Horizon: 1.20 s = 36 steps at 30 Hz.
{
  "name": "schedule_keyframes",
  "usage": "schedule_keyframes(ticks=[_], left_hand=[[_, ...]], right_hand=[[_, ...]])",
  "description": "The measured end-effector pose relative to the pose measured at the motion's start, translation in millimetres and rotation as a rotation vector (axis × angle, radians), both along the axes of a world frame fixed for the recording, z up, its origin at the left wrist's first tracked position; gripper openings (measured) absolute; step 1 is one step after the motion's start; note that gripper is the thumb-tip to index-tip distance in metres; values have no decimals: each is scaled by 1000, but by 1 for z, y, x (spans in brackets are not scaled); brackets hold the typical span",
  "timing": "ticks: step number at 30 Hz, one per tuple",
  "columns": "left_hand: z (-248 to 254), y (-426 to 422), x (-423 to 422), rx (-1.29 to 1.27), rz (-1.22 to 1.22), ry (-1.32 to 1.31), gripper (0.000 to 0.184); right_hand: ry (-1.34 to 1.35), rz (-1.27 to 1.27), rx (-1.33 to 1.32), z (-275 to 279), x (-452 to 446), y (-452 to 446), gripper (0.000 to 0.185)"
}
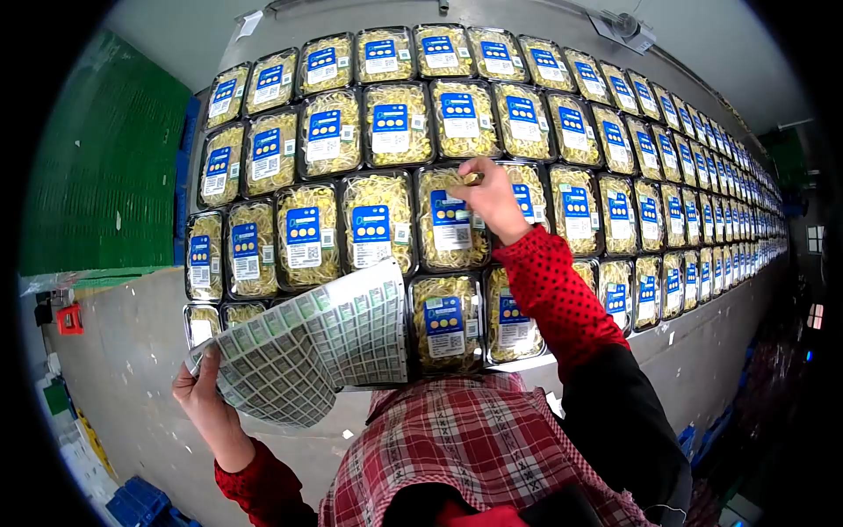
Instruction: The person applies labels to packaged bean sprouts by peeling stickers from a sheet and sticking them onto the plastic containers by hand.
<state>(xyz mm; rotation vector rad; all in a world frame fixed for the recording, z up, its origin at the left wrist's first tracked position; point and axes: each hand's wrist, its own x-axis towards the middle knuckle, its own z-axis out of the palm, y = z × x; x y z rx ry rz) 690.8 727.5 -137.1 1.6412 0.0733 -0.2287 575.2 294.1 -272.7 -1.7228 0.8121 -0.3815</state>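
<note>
Four long rows of film-wrapped bean sprout trays (356, 294) covered a grey table (290, 35). One sheet of small green-and-grey QR stickers (307, 338) sagged over the nearest row and the near table edge. The left hand (211, 408) held its outer corner in a narrow pinch, thumb on top. The sheet looked thin, light and floppy, likely to crease or curl, so its plain margin seemed the best place to take hold. The right hand (496, 204) was above one tray in the third row from the far side, fingers bent close together near its blue-and-white label (452, 235); whether they pinched a sticker could not be told.

The trays looked light and fairly stiff, their clear wrap probably slippery and the sprouts beneath easily crushed; the black rims appeared the safest grip. Each tray whose top was plainly visible had one blue-and-white label, but the rows ran too far away for a full count. One tall green stack (123, 176) stood to the left, with one small red crate (69, 319) on the floor.
</note>
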Motion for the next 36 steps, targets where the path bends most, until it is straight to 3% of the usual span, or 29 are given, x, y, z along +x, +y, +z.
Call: schedule_keyframes(ticks=[4,6,7,10,11,13,15,19,21,23,27,29,31,33,35,36], left_hand=[[-1,17,8,39,15,-25,9],[2,23,14,24,18,-22,10],[1,27,16,25,24,-21,10],[2,43,24,47,41,-36,9],[1,46,26,50,22,-35,10],[-2,50,28,60,3,-24,10],[-2,51,33,115,-22,-44,10],[8,60,43,82,-83,-47,11],[11,62,51,82,-71,-31,11],[10,66,58,85,-56,-4,11],[10,71,72,33,-106,-18,10],[11,69,72,67,-146,-12,9],[13,68,70,107,-133,25,10],[19,63,62,110,-119,3,10],[18,61,56,111,-92,-20,11],[20,59,52,134,-83,-4,11]], right_hand=[[79,16,-226,-36,24,15,31],[145,-50,-796,-36,28,29,34],[260,-20,-693,-25,30,34,37],[323,69,-834,-3,34,27,41],[294,81,-701,8,37,33,47],[4,157,-174,7,59,55,47],[-126,133,173,-6,83,82,39],[-56,81,-26,-33,109,106,36],[-23,51,-498,-40,109,112,32],[-33,92,-559,-43,109,113,30],[126,307,-386,-22,113,99,43],[164,366,-442,-17,114,95,48],[211,392,-802,-21,116,92,53],[306,413,-822,-6,119,86,55],[296,525,-611,13,121,96,49],[77,647,-297,34,121,116,48]])
